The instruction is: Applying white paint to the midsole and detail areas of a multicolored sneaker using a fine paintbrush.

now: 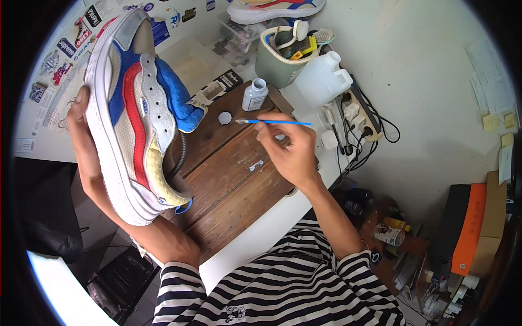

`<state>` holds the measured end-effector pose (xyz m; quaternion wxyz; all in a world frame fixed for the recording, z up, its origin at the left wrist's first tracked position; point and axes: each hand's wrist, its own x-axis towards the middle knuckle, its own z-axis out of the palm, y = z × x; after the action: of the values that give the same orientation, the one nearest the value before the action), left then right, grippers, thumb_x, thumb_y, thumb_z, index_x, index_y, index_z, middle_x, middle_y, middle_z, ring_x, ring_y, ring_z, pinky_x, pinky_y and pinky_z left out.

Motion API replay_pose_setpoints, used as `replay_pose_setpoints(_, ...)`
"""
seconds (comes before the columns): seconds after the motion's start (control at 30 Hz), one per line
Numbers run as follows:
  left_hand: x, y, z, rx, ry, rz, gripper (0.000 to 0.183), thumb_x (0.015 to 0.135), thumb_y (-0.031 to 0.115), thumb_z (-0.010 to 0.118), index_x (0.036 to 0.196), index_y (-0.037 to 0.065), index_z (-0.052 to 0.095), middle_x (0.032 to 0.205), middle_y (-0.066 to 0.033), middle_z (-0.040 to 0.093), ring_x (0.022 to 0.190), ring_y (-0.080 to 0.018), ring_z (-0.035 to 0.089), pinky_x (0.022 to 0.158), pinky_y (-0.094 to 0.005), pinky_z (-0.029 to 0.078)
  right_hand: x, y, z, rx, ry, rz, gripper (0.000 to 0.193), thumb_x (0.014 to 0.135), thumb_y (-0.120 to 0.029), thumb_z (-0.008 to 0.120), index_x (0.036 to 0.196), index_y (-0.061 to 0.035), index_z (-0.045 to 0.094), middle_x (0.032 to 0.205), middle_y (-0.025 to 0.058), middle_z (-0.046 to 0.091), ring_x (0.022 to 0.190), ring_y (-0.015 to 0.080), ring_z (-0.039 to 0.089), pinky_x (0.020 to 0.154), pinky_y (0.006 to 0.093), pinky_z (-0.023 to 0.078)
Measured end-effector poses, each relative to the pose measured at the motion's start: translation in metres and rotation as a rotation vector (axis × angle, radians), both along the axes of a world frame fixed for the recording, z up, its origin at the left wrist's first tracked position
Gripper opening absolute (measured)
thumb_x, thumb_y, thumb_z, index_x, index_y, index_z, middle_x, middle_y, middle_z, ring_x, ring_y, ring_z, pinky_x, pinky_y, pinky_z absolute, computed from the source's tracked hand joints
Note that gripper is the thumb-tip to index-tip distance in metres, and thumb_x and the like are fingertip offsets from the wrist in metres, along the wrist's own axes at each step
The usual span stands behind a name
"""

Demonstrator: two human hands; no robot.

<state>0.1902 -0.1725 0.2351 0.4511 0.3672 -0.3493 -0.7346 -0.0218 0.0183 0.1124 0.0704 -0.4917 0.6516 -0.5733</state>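
Observation:
My left hand (pixel 87 149) is closed on a sneaker (pixel 136 117), raised at the left with its thick white sole toward my palm. Red, blue, cream and grey panels cover its side, the blue tongue hangs out, and the eyelets have no laces. Inside its opening shows a dark coiled spring (pixel 181 155). Between the fingers of my right hand (pixel 293 152) is a thin blue paintbrush (pixel 277 121), its tip pointing left, apart from the sneaker. Close to the tip lies a round white cap (pixel 224 118). An uncapped small bottle (pixel 254 96) stands just behind the brush.
A dark wooden board (pixel 217 217) bears a whitish smear (pixel 256 165). Behind stand a bin of brushes (pixel 266 60), a translucent jug (pixel 321 81) and another shoe (pixel 277 12). A power strip (pixel 365 114) with cables lies right; boxes (pixel 470 228) are stacked far right.

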Motion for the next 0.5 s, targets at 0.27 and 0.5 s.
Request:
replay_pose_setpoints(0.27, 0.004, -0.005, -0.008, 0.008, -0.101, -0.083, 0.082, 0.087, 0.059, 0.070, 0.139, -0.005, 0.060, 0.119, -0.0268, 0.070, 0.094, -0.0302, 0.070, 0.084, -0.0381, 0.056, 0.010, -0.040, -0.024, 0.068, -0.004, -0.043, 0.013, 0.092, -0.004, 0.076, 0.102, 0.0033, 0.071, 0.077, 0.0135, 0.073, 0.061, 0.0178, 0.069, 0.057, 0.0305, 0.054)
replay_pose_setpoints(0.5, -0.009, 0.006, -0.003, -0.052, -0.183, -0.086, 0.092, 0.089, 0.067, 0.061, 0.144, -0.006, 0.054, 0.120, -0.0296, 0.068, 0.095, -0.0328, 0.071, 0.082, -0.0411, 0.059, 0.006, -0.040, -0.023, 0.099, 0.032, -0.082, 0.010, 0.094, -0.002, 0.075, 0.103, 0.0029, 0.073, 0.074, 0.0080, 0.074, 0.061, 0.0108, 0.068, 0.058, 0.0265, 0.052)
